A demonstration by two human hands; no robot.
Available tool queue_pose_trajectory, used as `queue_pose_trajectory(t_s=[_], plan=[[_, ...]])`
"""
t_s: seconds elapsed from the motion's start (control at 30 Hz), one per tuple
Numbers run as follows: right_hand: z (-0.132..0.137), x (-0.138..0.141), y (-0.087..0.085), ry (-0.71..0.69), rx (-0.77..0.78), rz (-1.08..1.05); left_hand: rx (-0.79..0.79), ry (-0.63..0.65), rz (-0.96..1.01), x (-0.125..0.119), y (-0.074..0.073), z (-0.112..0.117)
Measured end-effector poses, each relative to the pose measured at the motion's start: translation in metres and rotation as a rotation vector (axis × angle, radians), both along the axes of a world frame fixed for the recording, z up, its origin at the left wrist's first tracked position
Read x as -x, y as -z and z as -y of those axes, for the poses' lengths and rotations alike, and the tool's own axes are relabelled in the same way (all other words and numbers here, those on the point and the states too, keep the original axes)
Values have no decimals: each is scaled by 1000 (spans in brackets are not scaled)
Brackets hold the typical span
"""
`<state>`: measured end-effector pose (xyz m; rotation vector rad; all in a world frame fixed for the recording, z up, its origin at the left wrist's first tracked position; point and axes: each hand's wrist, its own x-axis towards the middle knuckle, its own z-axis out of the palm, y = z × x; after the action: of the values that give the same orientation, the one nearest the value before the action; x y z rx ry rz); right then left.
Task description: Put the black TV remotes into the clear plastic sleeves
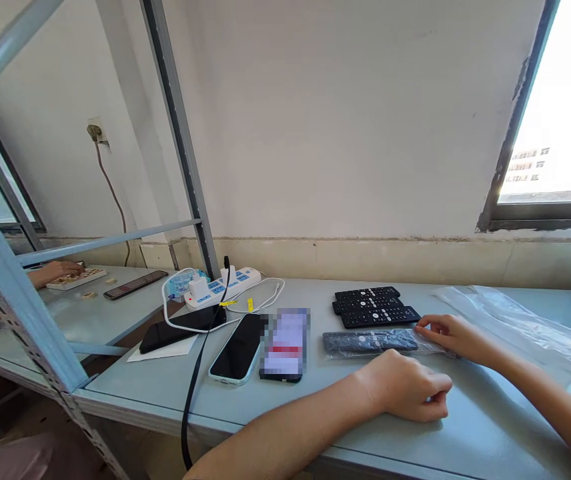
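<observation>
My left hand (410, 387) rests on the table, its fingers curled into a fist with nothing showing in it. Just beyond it lies a remote control (370, 342) in a clear plastic sleeve. My right hand (453, 337) has its thumb and fingertips together on the open-looking right end of that sleeve (433, 347). Behind the sleeve, several black remote controls (373, 308) lie bare, overlapping one another with their buttons facing up. Clear plastic bags (520, 327) are spread on the table to the right, partly behind my right forearm.
A phone with a lit, blurred screen (285, 347), a dark-screened phone (237, 350) and a black phone (180, 330) lie left. Behind them is a white power strip (225, 288) with cables. A metal rack post (20, 293) stands left; beyond it a co-worker's hand (63, 270) shows.
</observation>
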<state>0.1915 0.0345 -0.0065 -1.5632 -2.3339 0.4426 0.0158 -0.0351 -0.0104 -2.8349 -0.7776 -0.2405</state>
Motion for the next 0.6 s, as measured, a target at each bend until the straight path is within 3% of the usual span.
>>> queue_pose_trajectory(t_s=[0.43,0.6], plan=[[1,-2,-1,-34,-11,-54,-45,-13,17,1,5,-6],[-4,-5,4,-12,-65,-99,-160,-193,318,0,4,-6]])
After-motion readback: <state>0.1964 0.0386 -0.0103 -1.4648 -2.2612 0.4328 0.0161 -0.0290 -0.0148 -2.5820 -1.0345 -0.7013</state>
